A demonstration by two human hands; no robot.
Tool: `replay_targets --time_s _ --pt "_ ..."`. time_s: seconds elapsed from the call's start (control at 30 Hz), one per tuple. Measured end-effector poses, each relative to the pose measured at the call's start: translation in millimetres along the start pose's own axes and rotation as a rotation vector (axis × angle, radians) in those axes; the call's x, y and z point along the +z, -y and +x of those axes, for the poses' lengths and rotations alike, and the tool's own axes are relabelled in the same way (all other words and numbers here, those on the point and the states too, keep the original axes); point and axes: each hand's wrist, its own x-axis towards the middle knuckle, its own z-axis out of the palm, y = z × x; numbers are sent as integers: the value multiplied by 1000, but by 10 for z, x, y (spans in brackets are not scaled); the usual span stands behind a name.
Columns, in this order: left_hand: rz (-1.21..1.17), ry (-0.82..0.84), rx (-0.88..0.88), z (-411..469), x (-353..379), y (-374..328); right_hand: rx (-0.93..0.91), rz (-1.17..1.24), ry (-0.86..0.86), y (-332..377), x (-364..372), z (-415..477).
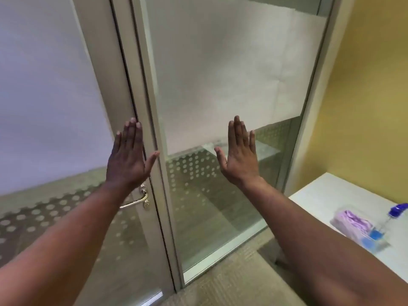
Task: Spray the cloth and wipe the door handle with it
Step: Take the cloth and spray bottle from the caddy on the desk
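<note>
Handle (134,203) lever leftward (near-horizontal)

1. I can read no text, label, brand or number anywhere in my view.
2. The spray bottle (395,215) at the right edge is too blurred for me to tell whether it carries a label.
3. The door glass (220,85) shows only frosting and a dot pattern, lower centre, with no lettering.

Single head-worn wide view, facing forward and down, close to a glass door (220,85), table (326,195) at right
</note>
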Motion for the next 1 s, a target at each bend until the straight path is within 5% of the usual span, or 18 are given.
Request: replay_targets --time_s 0.43,1.0 --pt "-149 197 189 59 786 -1536 293 -222 144 -1172 -635 -1100" --pt "-260 348 440 565 2039 -4240 555 -313 246 -3523 -1078 -2038"
